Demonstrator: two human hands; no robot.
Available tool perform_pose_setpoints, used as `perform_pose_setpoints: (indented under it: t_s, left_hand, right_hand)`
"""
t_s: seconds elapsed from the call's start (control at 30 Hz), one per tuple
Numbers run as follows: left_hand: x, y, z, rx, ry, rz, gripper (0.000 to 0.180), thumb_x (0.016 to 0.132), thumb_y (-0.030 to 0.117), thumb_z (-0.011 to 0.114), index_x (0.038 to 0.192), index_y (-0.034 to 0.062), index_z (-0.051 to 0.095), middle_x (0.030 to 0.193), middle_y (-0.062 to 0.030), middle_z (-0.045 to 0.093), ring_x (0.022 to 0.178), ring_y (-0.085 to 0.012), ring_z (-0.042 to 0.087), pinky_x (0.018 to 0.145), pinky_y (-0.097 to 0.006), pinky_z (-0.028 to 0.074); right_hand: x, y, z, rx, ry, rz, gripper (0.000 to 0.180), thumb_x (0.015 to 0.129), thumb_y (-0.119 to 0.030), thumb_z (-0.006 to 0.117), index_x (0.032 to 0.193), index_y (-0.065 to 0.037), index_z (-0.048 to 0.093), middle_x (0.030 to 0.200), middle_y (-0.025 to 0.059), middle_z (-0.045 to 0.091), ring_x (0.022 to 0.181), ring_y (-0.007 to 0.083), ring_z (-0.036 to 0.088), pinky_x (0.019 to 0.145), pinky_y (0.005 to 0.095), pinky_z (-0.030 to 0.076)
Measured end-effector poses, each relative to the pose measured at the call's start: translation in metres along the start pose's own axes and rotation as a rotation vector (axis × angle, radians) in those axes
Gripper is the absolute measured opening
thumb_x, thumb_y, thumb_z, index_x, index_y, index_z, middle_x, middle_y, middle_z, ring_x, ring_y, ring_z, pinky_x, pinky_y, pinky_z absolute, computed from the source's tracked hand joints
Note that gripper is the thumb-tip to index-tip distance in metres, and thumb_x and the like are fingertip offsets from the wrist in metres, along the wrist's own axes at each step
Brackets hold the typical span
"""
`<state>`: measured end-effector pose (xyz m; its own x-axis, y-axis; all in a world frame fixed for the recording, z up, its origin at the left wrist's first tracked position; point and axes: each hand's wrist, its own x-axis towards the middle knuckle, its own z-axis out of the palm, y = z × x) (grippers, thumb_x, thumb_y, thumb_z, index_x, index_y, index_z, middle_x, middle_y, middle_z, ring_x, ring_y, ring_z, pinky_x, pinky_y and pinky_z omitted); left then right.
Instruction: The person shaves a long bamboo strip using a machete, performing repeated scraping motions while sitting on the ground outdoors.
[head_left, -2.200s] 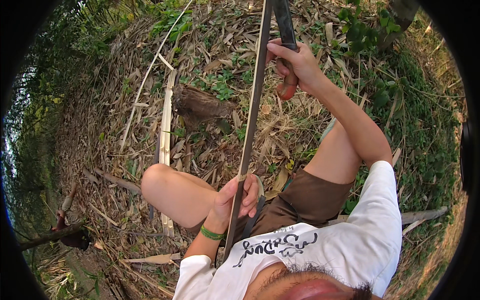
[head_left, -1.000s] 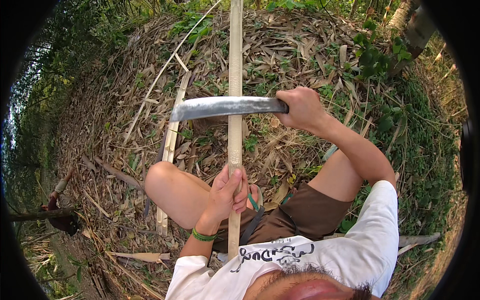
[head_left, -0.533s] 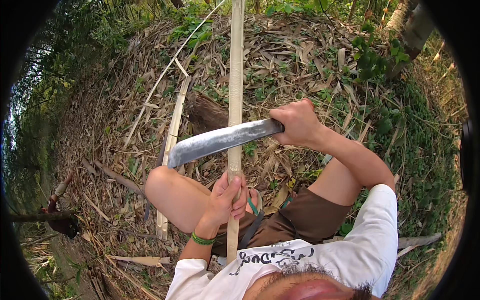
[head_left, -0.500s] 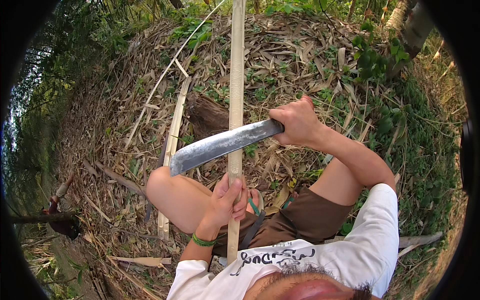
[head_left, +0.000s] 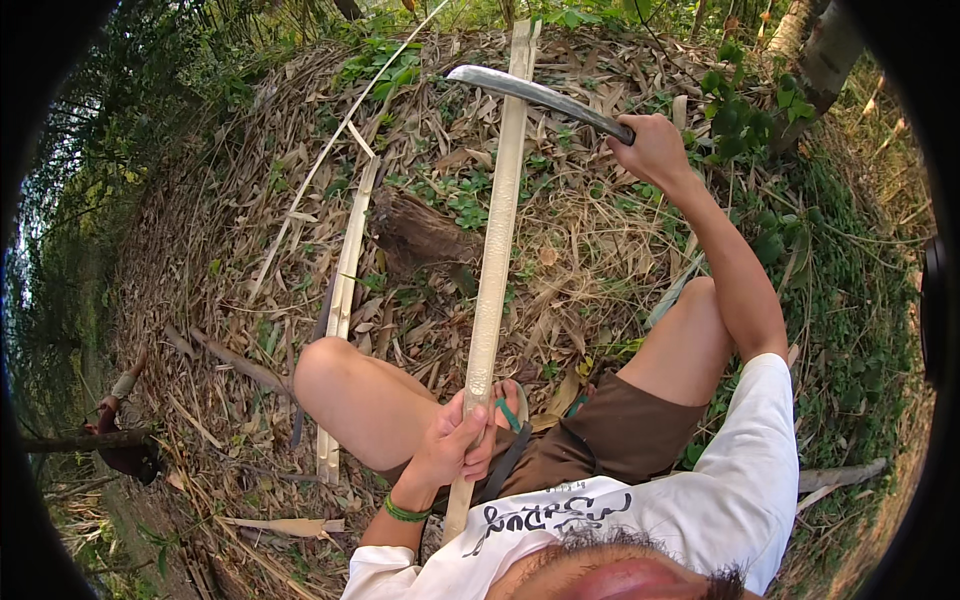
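My left hand (head_left: 455, 445) is wrapped round the lower part of a long pale bamboo slat (head_left: 497, 240), close to my lap. The slat points away from me, its far end leaning a little right. Out ahead, my right hand (head_left: 652, 152) grips a machete (head_left: 540, 95), its fingers closed round the handle and hiding most of it. The blade crosses over the slat near the far end, tip to the left, seen nearly edge-on. Whether the blade touches the slat, I cannot tell.
A short brown log (head_left: 420, 232) lies just left of the slat. Split bamboo pieces (head_left: 345, 275) and a long thin strip (head_left: 322, 165) rest on leaf litter farther left. My bent knees flank the slat; a tree trunk (head_left: 825, 60) stands far right.
My right hand has carried the machete forward along the slat, and the blade has turned more edge-on. My left hand and the slat have shifted toward me, the slat's far end tilting right.
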<state>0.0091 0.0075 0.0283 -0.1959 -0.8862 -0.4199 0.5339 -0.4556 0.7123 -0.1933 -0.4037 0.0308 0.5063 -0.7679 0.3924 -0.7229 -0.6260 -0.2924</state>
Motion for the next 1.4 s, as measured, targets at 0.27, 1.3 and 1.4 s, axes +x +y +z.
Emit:
perform_pose_setpoints:
  t_s: [0.27,1.3,1.4]
  left_hand:
    - [0.021,0.004,-0.007,-0.065,0.089,0.04,0.026,0.108,0.038,0.044,0.103,0.0123,0.041,0.051,-0.0001,0.034,0.035,-0.0089,0.031,0.032,-0.025,0.029]
    - [-0.041,-0.03,-0.022,0.021,-0.119,-0.1,0.031,0.105,0.033,0.055,0.098,0.0049,0.045,0.056,-0.0002,0.038,0.042,-0.0079,0.033,0.039,-0.024,0.03]
    - [-0.021,-0.023,-0.018,-0.005,-0.069,-0.107,0.03,0.106,0.033,0.052,0.098,0.005,0.045,0.056,0.0,0.038,0.043,-0.0079,0.035,0.039,-0.024,0.031]
  right_hand:
    - [-0.06,-0.085,0.02,0.068,-0.203,-0.37,0.025,0.074,-0.034,0.07,0.068,-0.01,0.064,0.059,0.0101,0.064,0.059,0.0314,0.068,0.056,0.0462,0.054]
    - [0.014,0.147,0.038,0.162,-0.073,0.716,0.038,0.086,-0.036,0.064,0.076,0.0,0.067,0.067,0.0137,0.066,0.062,0.0262,0.063,0.059,0.0429,0.048]
    - [-0.018,0.161,0.057,0.418,0.005,0.862,0.036,0.088,-0.031,0.064,0.064,-0.005,0.057,0.056,0.0041,0.055,0.046,0.0153,0.05,0.047,0.0356,0.038]
